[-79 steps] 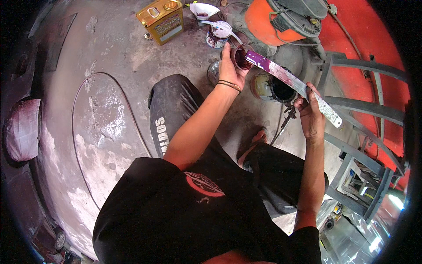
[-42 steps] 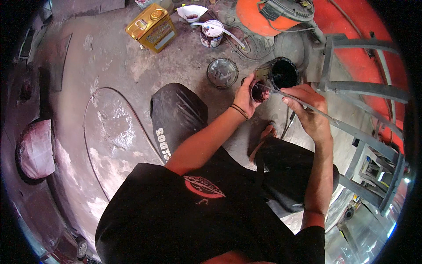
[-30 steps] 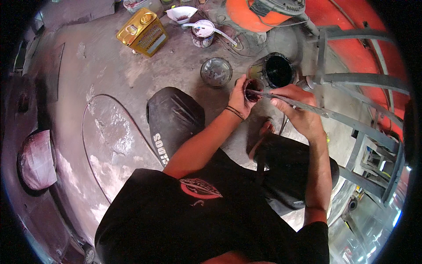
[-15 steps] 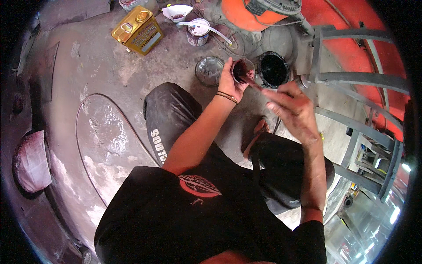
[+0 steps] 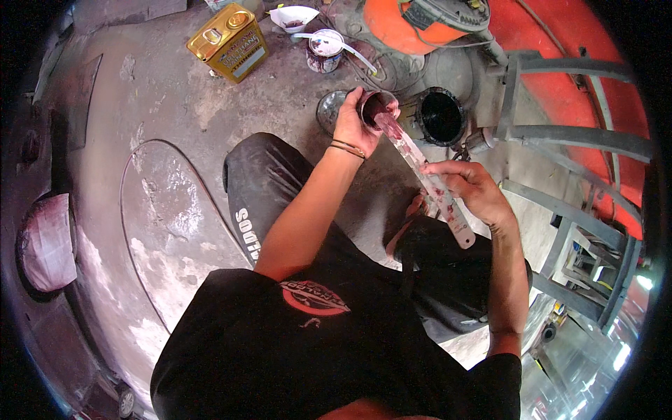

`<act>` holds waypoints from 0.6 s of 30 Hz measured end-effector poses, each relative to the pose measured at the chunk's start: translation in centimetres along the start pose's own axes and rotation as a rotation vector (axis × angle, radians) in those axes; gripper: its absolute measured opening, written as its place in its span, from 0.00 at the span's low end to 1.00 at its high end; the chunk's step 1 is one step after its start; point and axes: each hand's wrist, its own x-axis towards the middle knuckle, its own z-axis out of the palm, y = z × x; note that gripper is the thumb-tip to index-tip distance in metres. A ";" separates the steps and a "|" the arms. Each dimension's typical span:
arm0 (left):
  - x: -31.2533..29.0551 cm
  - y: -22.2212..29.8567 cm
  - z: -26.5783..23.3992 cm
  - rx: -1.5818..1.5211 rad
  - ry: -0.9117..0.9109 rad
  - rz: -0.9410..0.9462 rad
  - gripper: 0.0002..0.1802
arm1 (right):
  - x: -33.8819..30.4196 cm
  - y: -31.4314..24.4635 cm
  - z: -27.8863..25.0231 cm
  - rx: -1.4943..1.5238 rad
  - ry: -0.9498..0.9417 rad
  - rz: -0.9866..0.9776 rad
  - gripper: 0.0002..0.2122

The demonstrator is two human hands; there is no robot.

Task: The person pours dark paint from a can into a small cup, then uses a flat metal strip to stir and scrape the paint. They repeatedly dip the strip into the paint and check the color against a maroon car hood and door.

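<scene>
My left hand [image 5: 352, 127] is wrapped round a small cup [image 5: 369, 102] with dark red paint inside, its mouth tipped toward my right. With my right hand [image 5: 474, 192] I grip a flat metal ruler [image 5: 408, 150] by its edges. Reddish paint smears the ruler, and its far end reaches into the cup's mouth. To the right of the cup stands an open can [image 5: 440, 90], black inside. A round metal lid [image 5: 327, 114] lies on the floor, partly behind my left hand.
Farther off are a gold rectangular can [image 5: 234, 50], a white paper bowl [image 5: 292, 15], a paint-stained tub [image 5: 322, 64] with a white strip across it, and an orange bucket [image 5: 388, 29]. A grey metal frame [image 5: 577, 134] stands at right. A thin hose [image 5: 134, 155] curves over the floor at left.
The ruler has turned its broad face into view, and its lower end has come out below my right hand. The cup has shifted slightly left and tipped more to the right.
</scene>
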 end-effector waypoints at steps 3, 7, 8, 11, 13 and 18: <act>0.1 0.1 0.0 0.070 0.055 -0.039 0.21 | 0.3 1.6 -0.9 -0.132 0.035 0.043 0.10; 0.0 -0.1 -1.1 0.119 0.126 -0.052 0.21 | 1.7 2.9 -0.9 -0.729 0.239 -0.254 0.16; 0.1 -0.3 -1.2 0.084 0.132 -0.037 0.21 | 1.9 2.8 -0.5 -0.740 0.263 -0.308 0.18; 0.4 0.2 -1.7 0.050 0.033 -0.062 0.22 | 2.3 2.6 0.5 -0.768 0.319 -0.415 0.21; 0.5 0.3 -2.0 0.053 -0.028 -0.087 0.22 | 2.3 3.1 0.9 -0.786 0.332 -0.415 0.22; 2.0 -0.3 -2.7 -0.026 0.035 -0.057 0.19 | 2.2 3.6 0.3 -0.741 0.295 -0.371 0.22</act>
